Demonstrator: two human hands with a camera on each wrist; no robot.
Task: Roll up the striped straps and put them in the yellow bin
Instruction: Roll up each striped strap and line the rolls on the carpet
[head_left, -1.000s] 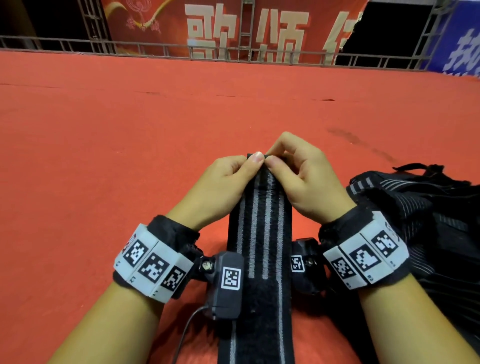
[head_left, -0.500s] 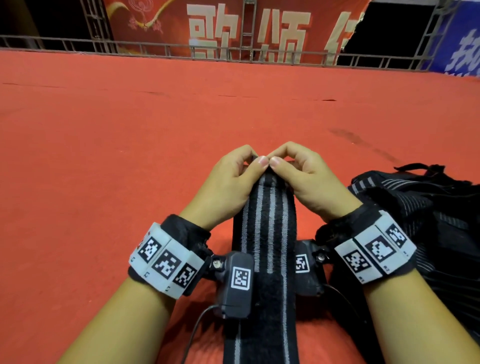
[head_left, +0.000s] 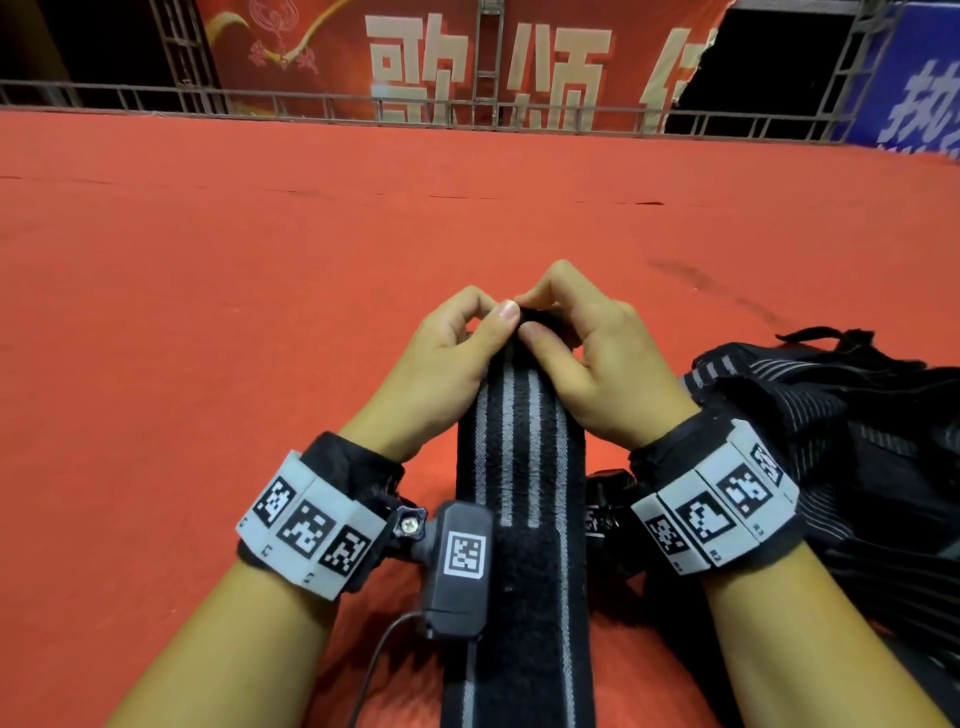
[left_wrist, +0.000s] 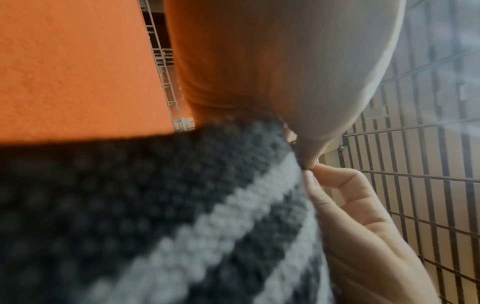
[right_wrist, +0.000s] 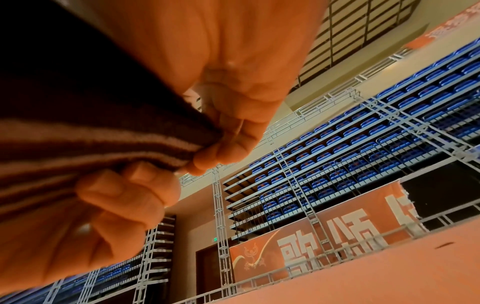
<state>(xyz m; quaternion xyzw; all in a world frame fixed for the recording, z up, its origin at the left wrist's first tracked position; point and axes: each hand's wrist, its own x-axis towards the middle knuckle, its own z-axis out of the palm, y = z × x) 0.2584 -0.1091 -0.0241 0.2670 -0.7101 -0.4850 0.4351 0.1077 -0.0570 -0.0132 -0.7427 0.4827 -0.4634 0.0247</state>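
Note:
A black strap with grey stripes lies lengthwise on the red carpet, running from the bottom edge up to my hands. My left hand and right hand meet at its far end, and each pinches that end between thumb and fingers. The end is curled over into a small fold under my fingertips. In the left wrist view the strap fills the lower half, blurred. In the right wrist view my fingers pinch the striped edge. No yellow bin shows in any view.
A heap of more black striped straps lies on the carpet just right of my right wrist. Red carpet stretches ahead to a metal railing and a red banner. Blue seating rows show in the right wrist view.
Both hands have drawn back toward me along the strap, and its far end has been folded over under my fingertips.

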